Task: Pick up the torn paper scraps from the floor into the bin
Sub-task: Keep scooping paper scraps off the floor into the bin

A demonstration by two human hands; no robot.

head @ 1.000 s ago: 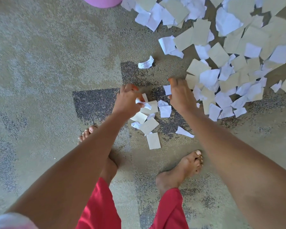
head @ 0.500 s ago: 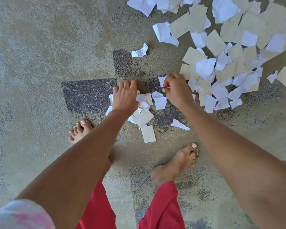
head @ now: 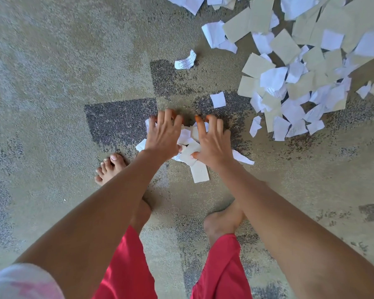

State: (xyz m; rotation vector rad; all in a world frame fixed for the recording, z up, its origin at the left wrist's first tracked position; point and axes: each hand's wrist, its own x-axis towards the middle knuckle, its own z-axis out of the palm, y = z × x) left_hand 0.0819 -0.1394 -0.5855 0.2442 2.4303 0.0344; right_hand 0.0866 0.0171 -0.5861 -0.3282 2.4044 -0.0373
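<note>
Red shorts [head: 125, 275] are seen at the bottom edge, with a pale sleeve [head: 20, 281] at the lower left corner. Two bare feet are planted on the carpet [head: 52, 83], the left foot [head: 110, 167] toes forward, the right foot [head: 222, 221] partly hidden under the forearm. Both arms are stretched down to the floor. The left hand [head: 163, 137] and right hand [head: 212, 143] are placed palm-down side by side, fingers spread and curled, a narrow gap kept between them. A small bunch of scraps [head: 189, 147], white and tan, is pressed under and between both hands; whether any piece is actually gripped cannot be told. One tan strip [head: 200, 172] sticks out toward the feet, and a white sliver [head: 243, 158] lies just beside the right wrist. Beyond the fingertips, a lone white square [head: 218, 100] is found on a dark patch of carpet, apart from the hands. Farther off, a curled printed scrap [head: 186, 60] lies alone. The main heap of torn paper [head: 300, 67], white and tan mixed, is spread over the upper right, reaching the top and right edges, well apart from the hands
</note>
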